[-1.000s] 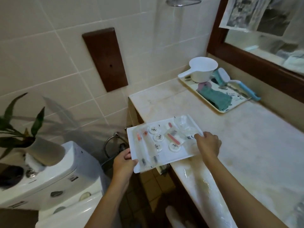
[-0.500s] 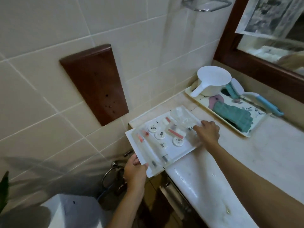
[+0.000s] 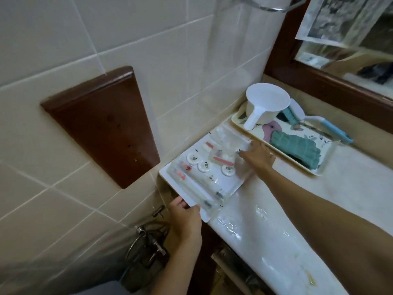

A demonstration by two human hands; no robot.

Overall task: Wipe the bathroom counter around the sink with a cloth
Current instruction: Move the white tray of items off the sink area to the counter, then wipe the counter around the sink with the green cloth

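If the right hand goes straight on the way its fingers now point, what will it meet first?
Probably the clear packets in the white tray, right before the right hand; beyond them the tiled wall. Depth is unclear.

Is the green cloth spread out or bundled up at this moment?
Bunched up, not spread: the green cloth lies as a compact bundle on the patterned tray; left hand and right hand are on the white tray.
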